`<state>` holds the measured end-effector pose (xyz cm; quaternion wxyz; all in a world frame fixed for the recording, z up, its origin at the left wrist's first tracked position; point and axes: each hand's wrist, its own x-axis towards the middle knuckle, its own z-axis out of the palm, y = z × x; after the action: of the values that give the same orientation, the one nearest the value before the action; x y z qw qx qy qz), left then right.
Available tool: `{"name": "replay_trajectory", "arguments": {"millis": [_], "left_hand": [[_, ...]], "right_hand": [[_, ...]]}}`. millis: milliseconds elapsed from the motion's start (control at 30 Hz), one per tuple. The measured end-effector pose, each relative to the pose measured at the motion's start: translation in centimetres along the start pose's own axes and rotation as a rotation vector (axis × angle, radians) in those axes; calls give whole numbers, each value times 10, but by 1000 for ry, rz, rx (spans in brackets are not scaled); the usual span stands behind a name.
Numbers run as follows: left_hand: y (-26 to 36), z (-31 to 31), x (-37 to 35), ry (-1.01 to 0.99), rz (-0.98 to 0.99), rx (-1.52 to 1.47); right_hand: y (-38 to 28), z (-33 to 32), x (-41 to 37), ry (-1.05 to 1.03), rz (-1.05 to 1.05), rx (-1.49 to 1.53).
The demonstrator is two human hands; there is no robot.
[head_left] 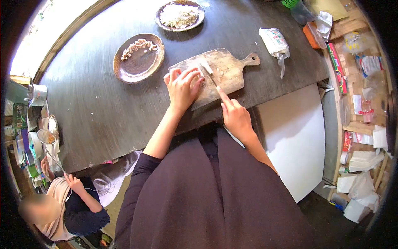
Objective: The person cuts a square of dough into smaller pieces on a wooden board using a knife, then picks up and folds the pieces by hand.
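A wooden cutting board (232,76) with a round-ended handle lies on the dark table. My right hand (237,118) grips a knife (210,79), its index finger stretched along the knife and the blade over the board. Left of the blade, my left hand (183,89) rests on the board with bent fingers, at a pale piece of food (205,66). What its fingertips press on is mostly hidden. A brown plate (137,70) with small chopped pieces (139,47) is left of the board. Farther back, a second plate (202,18) holds a pale chopped heap (179,15).
A white plastic packet (274,41) lies right of the board on the table (99,120). At lower left, another person (83,203) holds a strainer (46,137). Shelves (352,126) with packets and boxes line the right side. A white panel (294,133) stands below the table edge.
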<state>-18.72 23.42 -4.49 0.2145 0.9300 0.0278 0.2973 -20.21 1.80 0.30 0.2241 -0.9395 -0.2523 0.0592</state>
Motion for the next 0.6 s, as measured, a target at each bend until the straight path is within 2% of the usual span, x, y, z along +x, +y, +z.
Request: {"name": "replay_trajectory", "arguments": {"millis": [200,333,433,600], "left_hand": [[-4,-10,-2,22,-89,-221],[-16,-19,14,24,-75,-169],[-31,-23,26,-218,115,-121],[-25,-21,40,-389,193,-84]], "right_hand": [[3,-14,-14,35,62,112],[5,-16,-25,56,25,244],[9,-18,-28,35,21,289],[19,-32,-25,-55,63,311]]}}
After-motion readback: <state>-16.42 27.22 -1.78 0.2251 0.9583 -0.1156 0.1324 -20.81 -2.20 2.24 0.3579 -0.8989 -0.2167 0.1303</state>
